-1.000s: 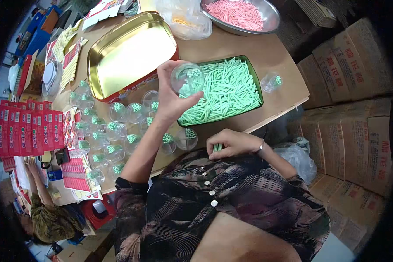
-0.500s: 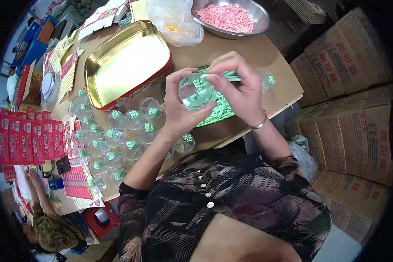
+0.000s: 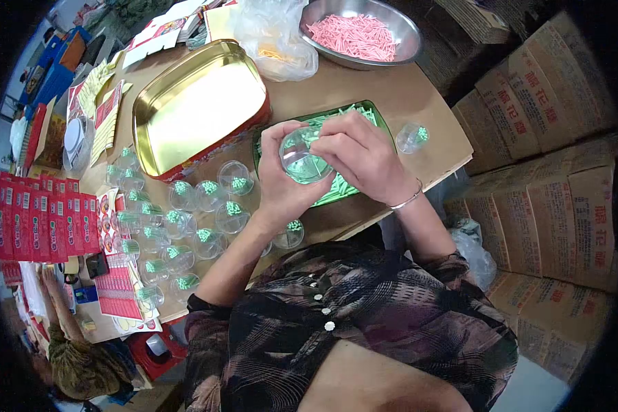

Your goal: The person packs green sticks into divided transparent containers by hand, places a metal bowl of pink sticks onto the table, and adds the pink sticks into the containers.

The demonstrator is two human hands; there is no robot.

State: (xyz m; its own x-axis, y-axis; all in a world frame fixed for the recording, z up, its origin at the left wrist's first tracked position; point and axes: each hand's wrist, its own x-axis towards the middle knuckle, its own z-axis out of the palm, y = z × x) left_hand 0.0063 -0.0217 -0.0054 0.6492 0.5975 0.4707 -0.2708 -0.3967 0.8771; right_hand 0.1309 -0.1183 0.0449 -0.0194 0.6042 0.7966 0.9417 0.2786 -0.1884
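Clear cup (image 3: 296, 163): above tray (image 3: 384, 122) of green sticks (image 3: 338, 192) | Your left hand (image 3: 279, 191): curled around cup's side | Your right hand (image 3: 369, 159): fingers pinched together at cup's mouth; whatever they grip, you cannot tell.

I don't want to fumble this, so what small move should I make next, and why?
Probably lower your right hand slightly, fingertips into the clear cup: your left hand grips the cup, the right is bunched at its mouth, and nearby cups hold green sticks. Whether your right fingers pinch any is hidden.
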